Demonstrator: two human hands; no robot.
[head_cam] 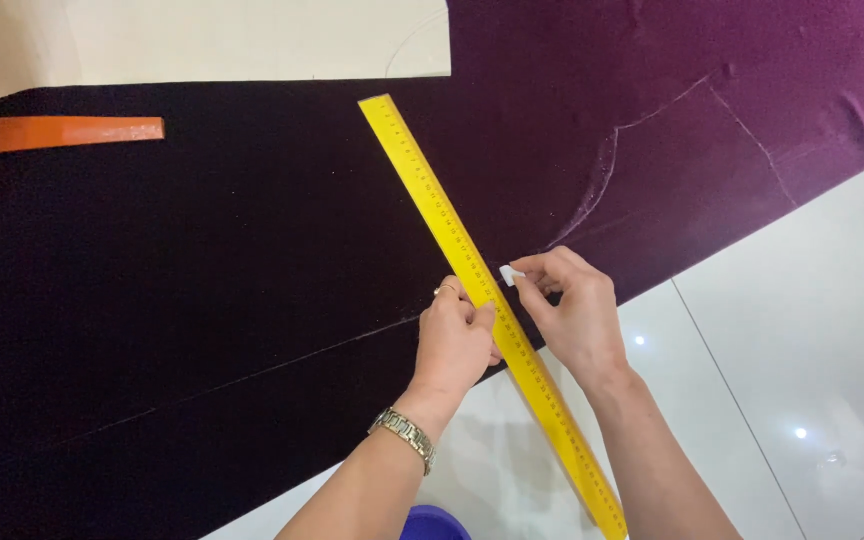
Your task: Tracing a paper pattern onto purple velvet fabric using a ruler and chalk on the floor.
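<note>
A long yellow ruler [432,195] lies diagonally across a dark purple velvet cloth [202,280] spread on a white tiled floor. My left hand [455,340], with a ring and a metal wristwatch, presses down on the ruler near its middle. My right hand [572,310] pinches a small white piece of chalk [508,274] with its tip against the ruler's right edge. Faint chalk lines run over the cloth [602,170].
An orange ruler [57,132] lies on the cloth at the upper left. A cream paper sheet [252,40] covers the cloth's top edge. Glossy white floor tiles [802,330] show at the lower right. A blue object [432,525] peeks in at the bottom edge.
</note>
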